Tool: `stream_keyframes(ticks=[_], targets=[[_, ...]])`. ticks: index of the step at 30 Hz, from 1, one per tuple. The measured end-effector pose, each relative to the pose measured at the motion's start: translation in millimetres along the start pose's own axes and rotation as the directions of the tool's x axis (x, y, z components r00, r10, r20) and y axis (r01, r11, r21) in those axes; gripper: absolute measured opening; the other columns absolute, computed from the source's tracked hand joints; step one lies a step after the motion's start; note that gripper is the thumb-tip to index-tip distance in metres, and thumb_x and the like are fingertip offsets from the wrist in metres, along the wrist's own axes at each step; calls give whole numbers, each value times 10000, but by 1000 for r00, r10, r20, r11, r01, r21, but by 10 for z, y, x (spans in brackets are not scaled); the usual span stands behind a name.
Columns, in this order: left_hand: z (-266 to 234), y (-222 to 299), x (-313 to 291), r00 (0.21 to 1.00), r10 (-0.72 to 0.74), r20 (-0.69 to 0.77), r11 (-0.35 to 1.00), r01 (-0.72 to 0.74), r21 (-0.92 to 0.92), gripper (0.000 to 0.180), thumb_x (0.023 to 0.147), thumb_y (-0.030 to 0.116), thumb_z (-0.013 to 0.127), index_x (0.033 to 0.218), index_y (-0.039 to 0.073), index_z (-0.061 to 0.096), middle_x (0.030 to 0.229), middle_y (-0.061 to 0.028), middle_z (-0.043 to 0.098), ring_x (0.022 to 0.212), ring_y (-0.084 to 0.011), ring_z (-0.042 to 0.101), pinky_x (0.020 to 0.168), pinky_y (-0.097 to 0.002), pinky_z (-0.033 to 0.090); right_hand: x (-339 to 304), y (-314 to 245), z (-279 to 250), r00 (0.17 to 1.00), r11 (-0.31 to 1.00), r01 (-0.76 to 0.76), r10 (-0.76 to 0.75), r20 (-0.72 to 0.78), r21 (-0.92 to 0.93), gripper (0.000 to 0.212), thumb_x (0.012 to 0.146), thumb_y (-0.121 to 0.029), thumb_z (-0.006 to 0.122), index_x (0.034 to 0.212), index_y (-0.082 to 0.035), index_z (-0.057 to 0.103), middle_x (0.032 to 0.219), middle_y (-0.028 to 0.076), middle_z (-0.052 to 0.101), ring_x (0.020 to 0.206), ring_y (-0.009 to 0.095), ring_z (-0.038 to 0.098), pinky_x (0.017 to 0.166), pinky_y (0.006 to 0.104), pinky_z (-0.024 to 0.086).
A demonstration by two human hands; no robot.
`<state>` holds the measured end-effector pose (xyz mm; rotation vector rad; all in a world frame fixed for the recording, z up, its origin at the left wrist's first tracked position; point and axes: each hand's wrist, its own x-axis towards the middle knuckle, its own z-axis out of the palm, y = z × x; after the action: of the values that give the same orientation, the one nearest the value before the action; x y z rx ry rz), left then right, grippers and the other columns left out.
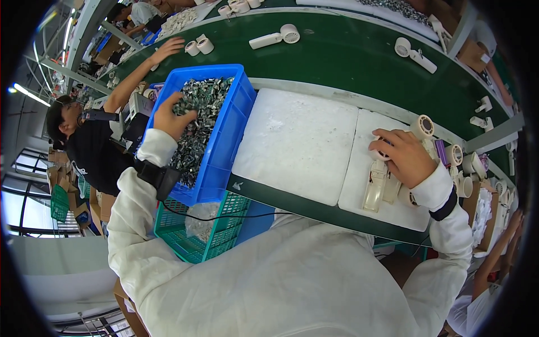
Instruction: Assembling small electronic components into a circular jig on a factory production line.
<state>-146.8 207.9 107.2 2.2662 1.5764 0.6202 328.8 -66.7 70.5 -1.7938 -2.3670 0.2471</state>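
Note:
My left hand (173, 117) reaches into a blue bin (222, 149), over a heap of small metallic and green parts (205, 121). Its thumb and forefinger stand apart; the other fingers are partly hidden. At the right, my right hand (405, 156) has its fingers curled over the round head of a white handheld fan (374, 188), which lies on a white foam pad (352, 210). The fan's handle points toward me and looks open or see-through. Another pale fan body lies against it, partly under my palm.
A green conveyor belt (342, 59) runs beyond the pads, carrying white fans (289, 33) spaced apart. More fans (455, 154) crowd beyond my right hand. A green crate (224, 230) sits below the bin, crossed by a black cable (236, 215). At left, a co-worker (92, 143) reaches toward the belt.

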Motion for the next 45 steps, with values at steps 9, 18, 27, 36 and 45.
stream_keyframes(ticks=[9,18,27,36,45], targets=[[132,1396,36,907,281,313,915,-155,-371,262,816,41,761,1046,32,635,830,-55,671,611,-134,658,473,-258,532,18,3,41,1000,1000,-2,1,-16,-25,483,776,68,680,1185,-177,608,1423,63,574,1260,336,556,1052,445,458],[1209,1439,99,711,141,689,980,-200,7,388,783,158,803,1129,62,654,881,-141,716,673,-258,722,573,-338,590,25,8,77,1000,1000,-10,10,-21,-29,470,799,68,668,1201,-170,616,1424,81,574,1268,332,561,1055,446,458],[1172,1131,198,633,370,680,885,-464,-49,746,750,404,866,1360,77,589,1323,-214,628,1240,-376,588,1084,-421,449,-3,-24,45,999,1000,0,-1,-54,-23,430,866,24,612,1260,-145,642,1382,125,595,1199,325,610,1041,441,471],[533,1577,-350,767,424,483,803,-564,192,557,866,324,779,1321,48,613,1254,-217,640,1087,-404,649,938,-442,540,-113,-85,28,999,1000,-13,13,-39,-15,490,853,8,686,1310,-156,621,1453,124,554,1242,336,593,1034,410,507],[932,1338,-1467,958,96,270,895,-202,397,388,910,230,742,1233,32,659,1047,-188,688,894,-362,685,752,-428,551,-201,-181,-30,998,998,-52,50,42,44,478,858,-32,706,1311,-157,621,1434,120,567,1189,324,627,976,400,548]])
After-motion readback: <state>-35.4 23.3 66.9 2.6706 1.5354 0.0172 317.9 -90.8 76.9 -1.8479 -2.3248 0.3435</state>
